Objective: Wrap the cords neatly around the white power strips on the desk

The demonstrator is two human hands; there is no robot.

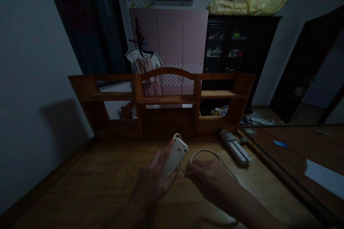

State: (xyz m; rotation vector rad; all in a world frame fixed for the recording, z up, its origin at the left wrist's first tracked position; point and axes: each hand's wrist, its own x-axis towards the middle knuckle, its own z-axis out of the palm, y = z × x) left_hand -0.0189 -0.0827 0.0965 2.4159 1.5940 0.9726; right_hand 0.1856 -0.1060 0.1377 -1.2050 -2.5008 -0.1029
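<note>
My left hand (pixel 154 177) is wrapped around a white power strip (pixel 174 157), tilted up above the wooden desktop, its plain side with small holes towards me. From its upper end a pale cord (pixel 204 150) bends over and runs to my right hand (pixel 211 179). The fingers of that hand are closed on the cord, which loops up behind them and trails off to the right. A second white power strip (pixel 238 150), with grey cord wound about one end, lies on the desktop to the right.
A wooden shelf unit (pixel 169 99) stands along the desk's far edge. On the right, past a raised edge, a darker brown surface (pixel 290 157) carries a white paper sheet (pixel 325 177) and a blue card (pixel 280 144). The wall (pixel 34 114) closes off the left.
</note>
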